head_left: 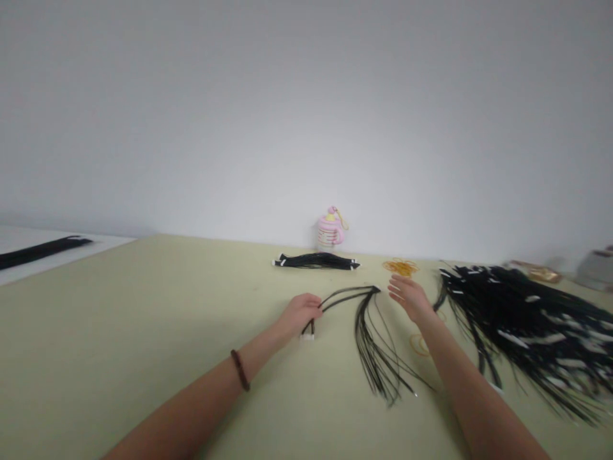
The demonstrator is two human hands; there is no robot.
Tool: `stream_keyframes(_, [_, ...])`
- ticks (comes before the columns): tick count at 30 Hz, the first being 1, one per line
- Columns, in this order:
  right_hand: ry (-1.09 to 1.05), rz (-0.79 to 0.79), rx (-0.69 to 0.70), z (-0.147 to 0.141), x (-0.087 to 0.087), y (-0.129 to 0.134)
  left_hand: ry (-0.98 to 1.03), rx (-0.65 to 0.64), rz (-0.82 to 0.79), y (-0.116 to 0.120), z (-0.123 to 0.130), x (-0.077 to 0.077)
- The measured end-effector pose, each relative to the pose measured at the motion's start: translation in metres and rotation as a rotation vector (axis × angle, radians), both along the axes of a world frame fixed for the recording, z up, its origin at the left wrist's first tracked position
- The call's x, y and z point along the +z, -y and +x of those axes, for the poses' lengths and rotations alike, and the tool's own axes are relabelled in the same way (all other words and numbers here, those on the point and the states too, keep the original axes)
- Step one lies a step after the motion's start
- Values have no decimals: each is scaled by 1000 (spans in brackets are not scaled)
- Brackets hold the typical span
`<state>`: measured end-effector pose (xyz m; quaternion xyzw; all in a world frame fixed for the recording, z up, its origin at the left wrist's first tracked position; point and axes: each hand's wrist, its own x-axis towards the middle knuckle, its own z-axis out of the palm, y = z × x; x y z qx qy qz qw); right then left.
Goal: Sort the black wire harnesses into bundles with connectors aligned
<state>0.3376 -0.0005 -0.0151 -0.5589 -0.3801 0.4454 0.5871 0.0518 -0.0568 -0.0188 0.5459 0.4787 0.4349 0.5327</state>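
One held harness, bent, loose wires lengthwise near-to-far, tips nearest

From the left hand, the bench runs open in a wide lane toward 9 o'clock; at 12 o'clock a black cable bundle lies across the way, a pink-topped cup standing behind it and the wall closing the far side; toward 3 to 4 o'clock splayed black wires bar a low crossing between the hands; from the right hand, a broad heap of black cables blocks 3 o'clock, with orange bands at 12 o'clock.
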Motion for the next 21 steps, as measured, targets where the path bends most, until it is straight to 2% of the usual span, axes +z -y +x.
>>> stream_keyframes(3, [67,-38,-31,0,-3,-2,-166,76,83,0,0,-4])
stream_keyframes(9, [240,-74,-113,0,-9,-4,-334,61,132,-7,-5,-16])
stream_keyframes(12, [316,-61,-116,-3,-10,-3,-309,-122,67,-1,-4,-12])
stream_keyframes(16, [375,-34,-97,-8,-11,-4,-216,-536,-94,18,0,-1])
stream_keyframes(18, [388,-22,-89,-8,-12,-4,-190,-623,-117,24,1,1])
stream_keyframes(21, [387,11,-89,-6,-14,-6,-167,-613,-100,24,1,-1])
